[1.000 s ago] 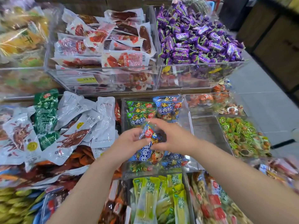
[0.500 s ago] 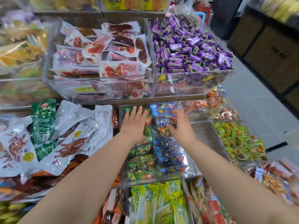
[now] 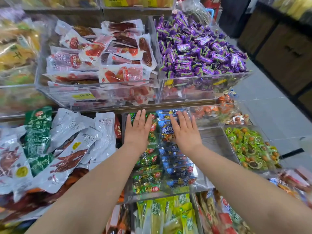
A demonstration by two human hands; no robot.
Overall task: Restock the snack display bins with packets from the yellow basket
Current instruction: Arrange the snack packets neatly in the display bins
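While the left hand [image 3: 137,130] and right hand [image 3: 184,132] rest flat, fingers straight and holding nothing, on the green packets [image 3: 148,174] and blue packets [image 3: 179,168] in the centre-frame clear bin [image 3: 201,179], an even press would best level both rows; the yellow basket is out of view.

A shop: clear bins [image 3: 211,75] heaped with wrapped snacks [image 3: 199,49] (one carries a yellow price label [image 3: 84,95]).

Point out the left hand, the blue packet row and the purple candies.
left hand [image 3: 137,132]: head view, back of the hand.
blue packet row [image 3: 177,166]: head view, a packet midway along the row.
purple candies [image 3: 199,48]: head view, middle of the heap.
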